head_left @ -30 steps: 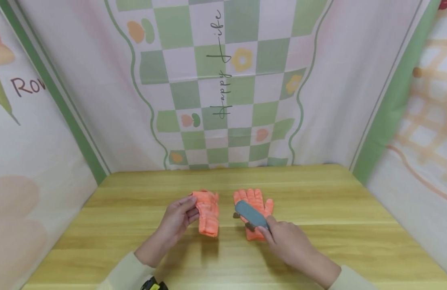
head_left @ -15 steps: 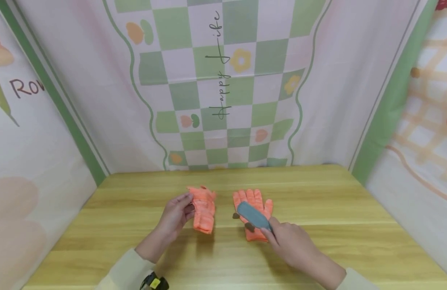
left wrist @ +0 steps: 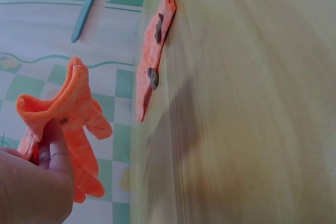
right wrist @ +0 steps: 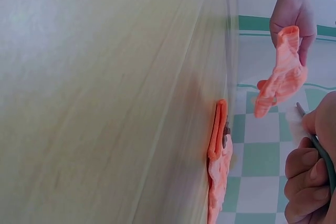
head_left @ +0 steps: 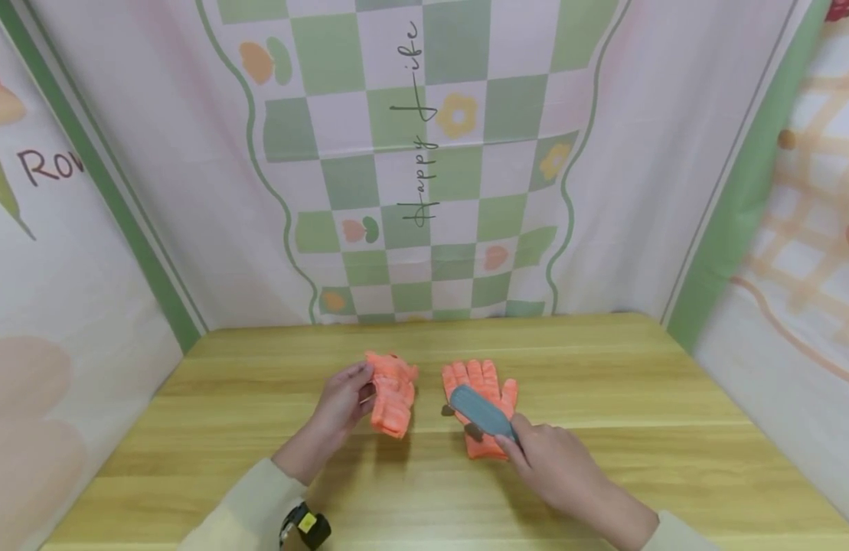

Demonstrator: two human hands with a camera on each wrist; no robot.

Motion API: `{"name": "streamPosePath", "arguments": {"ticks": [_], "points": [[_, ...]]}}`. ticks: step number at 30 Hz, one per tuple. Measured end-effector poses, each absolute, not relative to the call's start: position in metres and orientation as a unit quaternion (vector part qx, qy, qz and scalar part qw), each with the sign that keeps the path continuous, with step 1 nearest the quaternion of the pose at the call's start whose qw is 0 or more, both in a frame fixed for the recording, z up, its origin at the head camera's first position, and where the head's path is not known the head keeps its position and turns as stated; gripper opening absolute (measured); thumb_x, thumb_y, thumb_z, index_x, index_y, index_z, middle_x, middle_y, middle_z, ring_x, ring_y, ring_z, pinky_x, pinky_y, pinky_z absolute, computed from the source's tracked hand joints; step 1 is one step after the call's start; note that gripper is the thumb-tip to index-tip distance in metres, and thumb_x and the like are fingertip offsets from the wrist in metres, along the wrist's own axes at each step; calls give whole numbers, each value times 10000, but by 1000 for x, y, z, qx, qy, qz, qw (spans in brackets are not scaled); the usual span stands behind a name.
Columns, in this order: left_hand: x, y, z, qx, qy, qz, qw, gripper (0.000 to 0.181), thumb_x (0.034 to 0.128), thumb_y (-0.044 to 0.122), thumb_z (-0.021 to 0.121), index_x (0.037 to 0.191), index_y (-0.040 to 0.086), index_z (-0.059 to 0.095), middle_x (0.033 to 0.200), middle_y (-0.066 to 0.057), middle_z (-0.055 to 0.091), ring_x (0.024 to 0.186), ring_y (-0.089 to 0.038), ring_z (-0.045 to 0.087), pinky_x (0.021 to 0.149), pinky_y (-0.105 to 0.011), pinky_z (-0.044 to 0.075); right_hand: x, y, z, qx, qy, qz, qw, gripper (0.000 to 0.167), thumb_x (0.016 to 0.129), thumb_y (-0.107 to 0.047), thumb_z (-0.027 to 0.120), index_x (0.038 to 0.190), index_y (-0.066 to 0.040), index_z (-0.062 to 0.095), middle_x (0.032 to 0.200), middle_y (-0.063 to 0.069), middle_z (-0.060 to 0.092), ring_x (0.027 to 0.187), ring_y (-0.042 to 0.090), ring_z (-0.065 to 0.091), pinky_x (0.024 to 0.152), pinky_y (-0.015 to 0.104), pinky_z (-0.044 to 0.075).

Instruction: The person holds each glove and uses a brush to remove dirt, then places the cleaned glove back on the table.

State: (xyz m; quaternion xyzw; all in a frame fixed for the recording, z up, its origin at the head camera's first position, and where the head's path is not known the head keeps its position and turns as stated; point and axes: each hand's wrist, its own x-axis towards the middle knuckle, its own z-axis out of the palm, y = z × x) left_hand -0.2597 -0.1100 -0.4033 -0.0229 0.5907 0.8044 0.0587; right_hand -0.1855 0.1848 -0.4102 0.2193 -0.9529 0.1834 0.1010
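Observation:
My left hand (head_left: pixel 341 405) pinches an orange knitted glove (head_left: pixel 393 394) above the table; in the left wrist view its cuff (left wrist: pixel 44 106) gapes and a small dark spot shows near the thumb. A second orange glove (head_left: pixel 489 379) lies flat, fingers away from me, with two dark brown lumps (left wrist: pixel 153 78) on or against it. My right hand (head_left: pixel 562 467) grips a blue-grey brush (head_left: pixel 482 412) over that glove. Pale bristles show under the brush in the left wrist view, where it hangs clear of the glove.
A wood-grain table (head_left: pixel 259 383) lies below both hands. Printed curtains with a green and white check (head_left: pixel 424 153) stand behind it and on both sides. A black device with a yellow patch (head_left: pixel 307 524) sits by the left sleeve.
The held glove first shifted left, then slightly back to the right, its cuff end rising and tilting. The brush has moved only slightly, and the flat glove stays where it was.

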Motion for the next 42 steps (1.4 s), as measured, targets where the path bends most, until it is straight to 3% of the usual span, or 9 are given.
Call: {"name": "streamPosePath", "arguments": {"ticks": [16, 25, 42], "points": [[-279, -102, -417, -37, 609, 789, 64, 340, 1045, 108, 437, 1309, -97, 499, 855, -7, 628, 746, -90, 581, 640, -214, 509, -183, 188, -412, 218, -952, 196, 83, 272, 1022, -340, 506, 867, -119, 531, 578, -107, 393, 450, 19, 329, 385, 189, 320], [-284, -99, -425, -40, 618, 783, 58, 343, 1047, 144, 448, 1286, -87, 530, 868, -9, 674, 728, -79, 608, 629, -208, 510, -184, 188, -411, 217, -954, 186, 84, 267, 1018, -337, 516, 871, -114, 535, 577, -106, 393, 454, 24, 336, 389, 192, 327], [-279, -113, -438, -76, 643, 759, 66, 408, 1037, 70, 427, 1375, -156, 387, 1038, -170, 657, 831, -146, 652, 782, -302, 570, -182, 192, -411, 224, -952, 193, 80, 303, 1024, -358, 493, 929, -82, 575, 597, -115, 412, 472, 20, 346, 415, 195, 347]]}}
